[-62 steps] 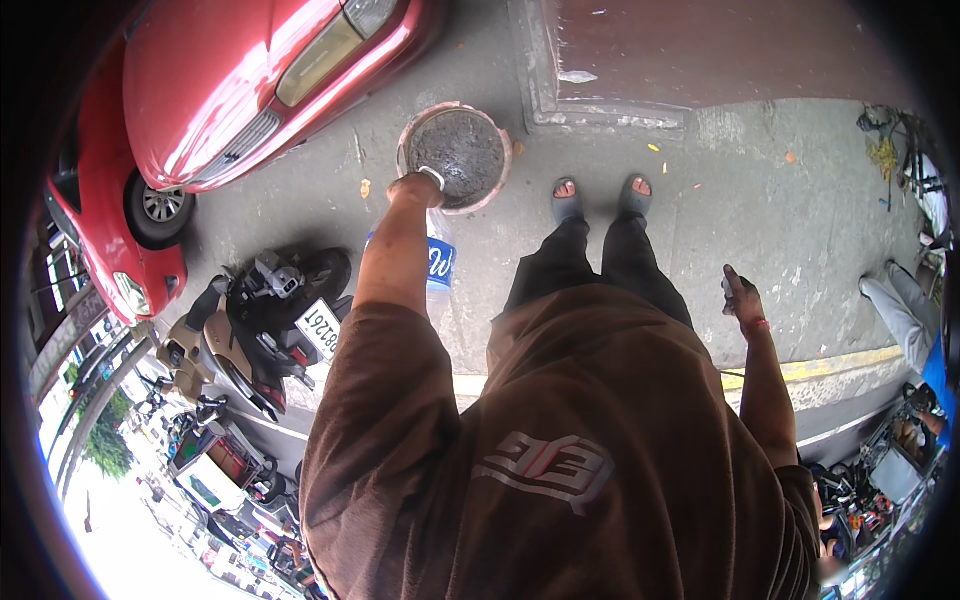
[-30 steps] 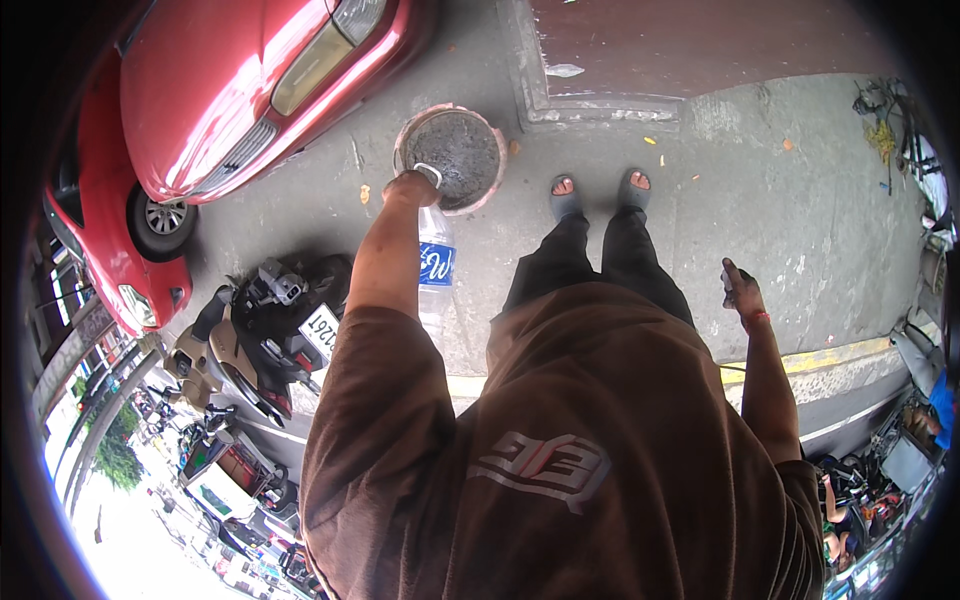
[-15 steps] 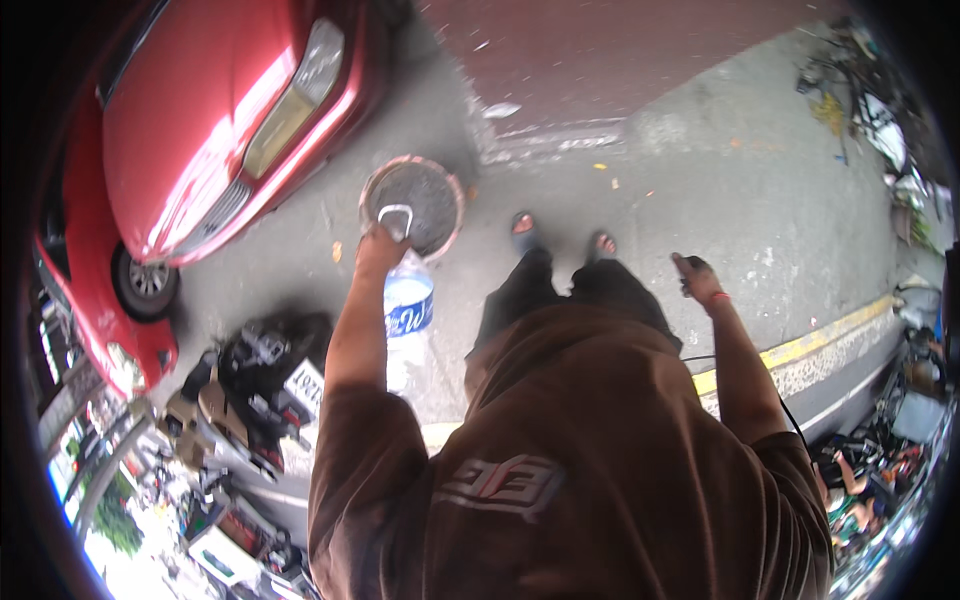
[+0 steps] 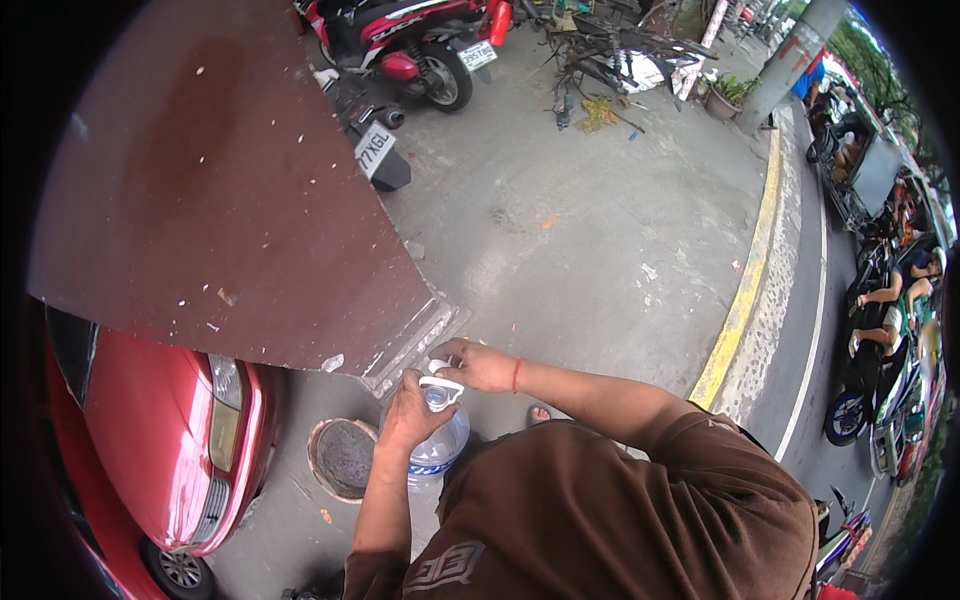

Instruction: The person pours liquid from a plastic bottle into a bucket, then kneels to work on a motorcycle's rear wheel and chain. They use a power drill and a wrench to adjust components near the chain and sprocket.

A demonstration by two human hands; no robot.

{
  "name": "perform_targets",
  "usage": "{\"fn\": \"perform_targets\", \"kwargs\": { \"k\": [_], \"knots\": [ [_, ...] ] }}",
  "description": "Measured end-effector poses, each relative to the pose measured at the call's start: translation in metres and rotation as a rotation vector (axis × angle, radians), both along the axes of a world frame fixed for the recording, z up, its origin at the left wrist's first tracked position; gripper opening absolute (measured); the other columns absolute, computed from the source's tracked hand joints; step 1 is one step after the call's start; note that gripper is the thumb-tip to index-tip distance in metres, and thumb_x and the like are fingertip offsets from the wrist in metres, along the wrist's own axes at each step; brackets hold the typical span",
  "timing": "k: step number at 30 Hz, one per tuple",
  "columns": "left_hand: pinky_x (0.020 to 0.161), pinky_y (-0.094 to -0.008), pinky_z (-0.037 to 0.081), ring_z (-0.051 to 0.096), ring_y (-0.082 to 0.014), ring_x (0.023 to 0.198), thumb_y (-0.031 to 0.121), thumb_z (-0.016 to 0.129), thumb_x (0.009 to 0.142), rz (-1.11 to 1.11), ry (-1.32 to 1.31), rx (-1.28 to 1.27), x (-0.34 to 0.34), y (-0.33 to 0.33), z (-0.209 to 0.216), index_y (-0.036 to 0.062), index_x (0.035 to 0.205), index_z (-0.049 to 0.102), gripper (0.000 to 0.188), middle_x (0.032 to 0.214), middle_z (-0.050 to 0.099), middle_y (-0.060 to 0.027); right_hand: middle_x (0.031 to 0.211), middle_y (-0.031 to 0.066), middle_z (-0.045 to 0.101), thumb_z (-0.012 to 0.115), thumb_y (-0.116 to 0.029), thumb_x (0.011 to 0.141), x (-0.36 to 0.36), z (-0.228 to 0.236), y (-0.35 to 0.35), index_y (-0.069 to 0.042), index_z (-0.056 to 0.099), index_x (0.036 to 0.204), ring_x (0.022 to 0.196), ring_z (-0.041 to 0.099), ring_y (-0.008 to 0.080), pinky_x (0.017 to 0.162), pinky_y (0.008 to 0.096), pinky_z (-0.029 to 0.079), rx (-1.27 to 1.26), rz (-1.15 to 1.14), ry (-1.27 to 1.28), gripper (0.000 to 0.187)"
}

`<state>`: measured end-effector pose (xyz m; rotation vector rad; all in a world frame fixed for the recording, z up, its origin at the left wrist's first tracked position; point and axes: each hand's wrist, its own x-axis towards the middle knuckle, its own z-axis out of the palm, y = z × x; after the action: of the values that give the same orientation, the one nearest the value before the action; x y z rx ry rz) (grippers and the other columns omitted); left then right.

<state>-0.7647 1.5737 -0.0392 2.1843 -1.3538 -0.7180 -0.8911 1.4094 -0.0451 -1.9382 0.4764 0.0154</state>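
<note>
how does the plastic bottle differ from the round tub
The bottle is clear with a blue-and-white label; the tub is opaque, pinkish around its edge. The left hand holds the bottle near its top, while the tub stands on the pavement. Both have a rounded shape.

blue-banded bottle (image 4: 446, 436), white handle (image 4: 444, 382), red car (image 4: 150, 440)

1. A glossy red car (image 4: 140, 440) stands at the near-left corner of the grey concrete pavement (image 4: 600, 270).
2. A red-and-black motor scooter (image 4: 405, 60) stands toward its far-left corner.
3. A green potted plant (image 4: 735, 90) sits beside a round grey post (image 4: 793, 68) toward its far-right corner.
4. A yellow painted stripe (image 4: 745, 310) runs along its right edge.
</note>
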Motion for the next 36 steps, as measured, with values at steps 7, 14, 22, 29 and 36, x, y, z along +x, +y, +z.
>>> {"fn": "perform_targets", "kwargs": {
  "k": [7, 14, 22, 29, 36],
  "knots": [
    [0.081, -0.0463, 0.054, 0.067, -0.0429, 0.095, 0.027, 0.091, 0.065, -0.406, -0.006, -0.121, -0.11, -0.136, 0.043, -0.0032, 0.109, 0.037, 0.076, 0.099, 0.064, -0.0274, 0.124, 0.0137, 0.063, 0.068, -0.024, 0.087, -0.159, 0.056, -0.094, -0.006, 0.062, 0.127, 0.11, 0.062, 0.0264, 0.096, 0.0353, 0.049, 0.098, -0.097, -0.027, 0.044],
    [0.083, -0.0437, 0.052, 0.063, -0.0413, 0.1, 0.027, 0.091, 0.066, -0.801, 0.079, -0.224, -0.194, -0.259, 0.06, -0.0013, 0.106, 0.036, 0.074, 0.104, 0.062, -0.0235, 0.108, 0.012, 0.063, 0.076, -0.014, 0.079, -0.28, 0.094, -0.142, -0.003, 0.063, 0.112, 0.103, 0.063, 0.0258, 0.091, 0.036, 0.052, -0.04, -0.384, -0.125, 0.038],
    [0.084, -0.0441, 0.052, 0.064, -0.0409, 0.098, 0.02, 0.09, 0.067, -0.996, 0.284, -0.267, -0.237, -0.393, 0.024, -0.0018, 0.108, 0.032, 0.074, 0.104, 0.061, -0.0245, 0.096, 0.0123, 0.06, 0.082, -0.013, 0.073, -0.322, 0.081, -0.234, -0.001, 0.064, 0.098, 0.09, 0.063, 0.0307, 0.08, 0.0387, 0.052, -0.4, -0.486, -0.225, 0.033],
    [0.086, -0.0422, 0.053, 0.065, -0.0388, 0.096, 0.029, 0.09, 0.071, -1.045, 0.4, -0.216, -0.247, -0.55, -0.005, -0.0038, 0.112, 0.029, 0.081, 0.105, 0.059, -0.0255, 0.104, 0.0115, 0.059, 0.074, -0.012, 0.076, -0.328, 0.073, -0.384, -0.009, 0.068, 0.109, 0.1, 0.061, 0.0311, 0.085, 0.0404, 0.054, -0.491, -0.381, -0.068, 0.033],
    [0.086, -0.0401, 0.052, 0.064, -0.0362, 0.097, 0.032, 0.088, 0.075, -1.172, 0.485, -0.187, -0.262, -0.699, 0.016, -0.0027, 0.112, 0.027, 0.079, 0.107, 0.058, -0.0241, 0.106, 0.0123, 0.057, 0.074, -0.013, 0.077, -0.349, 0.092, -0.517, -0.01, 0.071, 0.105, 0.101, 0.061, 0.029, 0.086, 0.0383, 0.053, -0.633, -0.3, 0.033, 0.028]
  ]
}}
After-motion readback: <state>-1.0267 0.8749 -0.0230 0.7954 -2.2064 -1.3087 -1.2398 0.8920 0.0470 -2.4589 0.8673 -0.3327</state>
